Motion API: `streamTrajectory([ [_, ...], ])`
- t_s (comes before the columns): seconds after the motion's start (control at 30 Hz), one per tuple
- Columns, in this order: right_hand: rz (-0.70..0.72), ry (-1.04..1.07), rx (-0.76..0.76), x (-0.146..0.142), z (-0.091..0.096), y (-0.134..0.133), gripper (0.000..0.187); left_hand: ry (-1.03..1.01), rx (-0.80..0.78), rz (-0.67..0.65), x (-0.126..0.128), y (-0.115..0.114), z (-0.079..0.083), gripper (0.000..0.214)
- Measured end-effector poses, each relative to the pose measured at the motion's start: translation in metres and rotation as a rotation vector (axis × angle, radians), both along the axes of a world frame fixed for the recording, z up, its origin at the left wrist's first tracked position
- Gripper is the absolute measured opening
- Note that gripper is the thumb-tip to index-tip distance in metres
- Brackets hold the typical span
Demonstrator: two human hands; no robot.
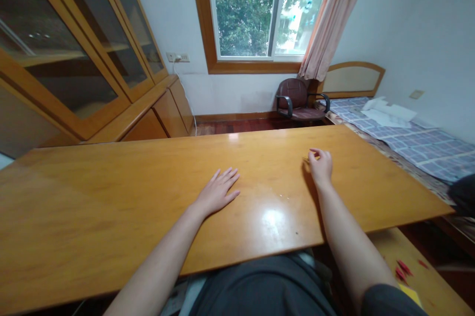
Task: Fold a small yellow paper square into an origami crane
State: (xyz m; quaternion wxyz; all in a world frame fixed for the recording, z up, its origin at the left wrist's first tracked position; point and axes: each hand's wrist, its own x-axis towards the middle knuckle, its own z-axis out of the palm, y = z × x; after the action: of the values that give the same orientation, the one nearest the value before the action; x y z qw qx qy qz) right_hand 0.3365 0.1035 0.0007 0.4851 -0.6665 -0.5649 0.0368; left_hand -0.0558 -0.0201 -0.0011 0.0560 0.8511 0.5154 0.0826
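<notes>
My left hand (218, 192) lies flat on the wooden desk (111, 197), its fingers spread and nothing in it. Farther right, my right hand (321, 165) is closed in a pinch just above the desktop. A small, thin yellow thing (306, 159) sticks out at its fingertips; its kind is too small to make out. Between my two forearms, tiny white bits (284, 197) and a dark speck (297, 233) are on the desk surface.
A glass-door cabinet (92, 34) stands at the left. Beyond the desk are a brown armchair (297, 101) and a bed (419, 143). At lower right, a lower wooden surface (430, 286) carries red pieces (403, 269) and a yellow sheet (410, 294).
</notes>
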Motion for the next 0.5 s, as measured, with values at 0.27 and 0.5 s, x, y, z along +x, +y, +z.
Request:
streamTrajectory([
  [0.27,0.009,0.012,-0.142,0.016,-0.027,0.013,0.03,-0.007,0.02,-0.008,-0.002,0.001,-0.004,0.062],
  [0.5,0.025,0.039,-0.136,0.017,-0.027,0.011,0.032,-0.009,0.018,-0.007,-0.001,0.0,-0.003,0.061],
])
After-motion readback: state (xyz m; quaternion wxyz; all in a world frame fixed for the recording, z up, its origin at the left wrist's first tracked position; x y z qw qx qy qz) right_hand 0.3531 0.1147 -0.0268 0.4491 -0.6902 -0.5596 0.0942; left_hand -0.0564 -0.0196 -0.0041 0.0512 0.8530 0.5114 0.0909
